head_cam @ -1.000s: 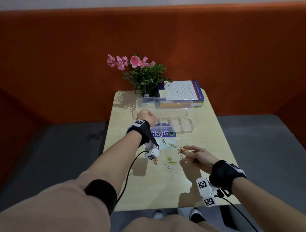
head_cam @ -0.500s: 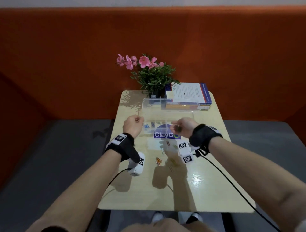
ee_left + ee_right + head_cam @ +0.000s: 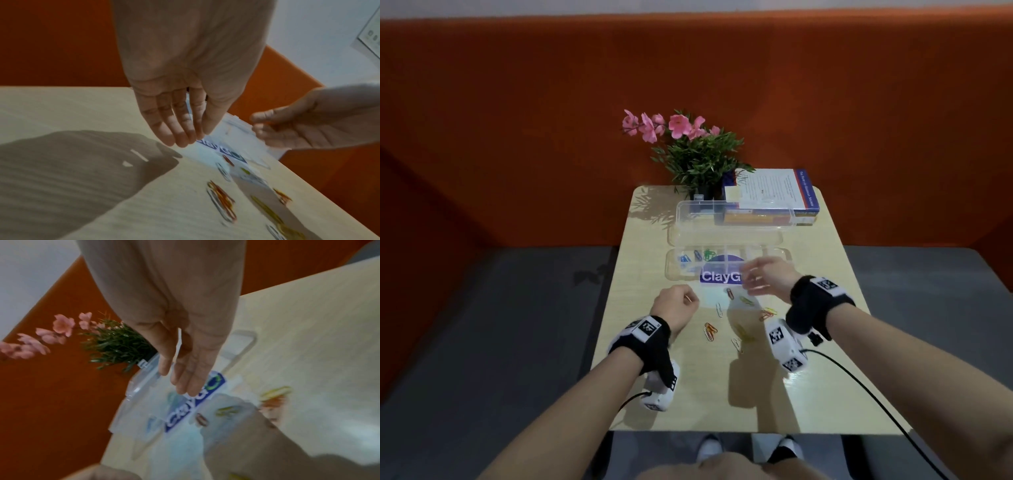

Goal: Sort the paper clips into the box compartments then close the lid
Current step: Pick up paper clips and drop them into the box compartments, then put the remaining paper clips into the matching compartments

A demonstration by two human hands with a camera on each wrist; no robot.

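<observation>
Several coloured wire paper clips (image 3: 710, 331) lie loose on the pale wooden table (image 3: 688, 394), before the clear plastic compartment box (image 3: 726, 263), lid up.
Left hand (image 3: 677, 306) and right hand (image 3: 765, 277) hover with fingers loose, holding nothing; hasty grabs could likely mix colours; blur hides the dividers.

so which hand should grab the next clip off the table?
Probably left. The left hand hangs open, empty, beside the red clips. The right hand, also open, is up by the box.
</observation>
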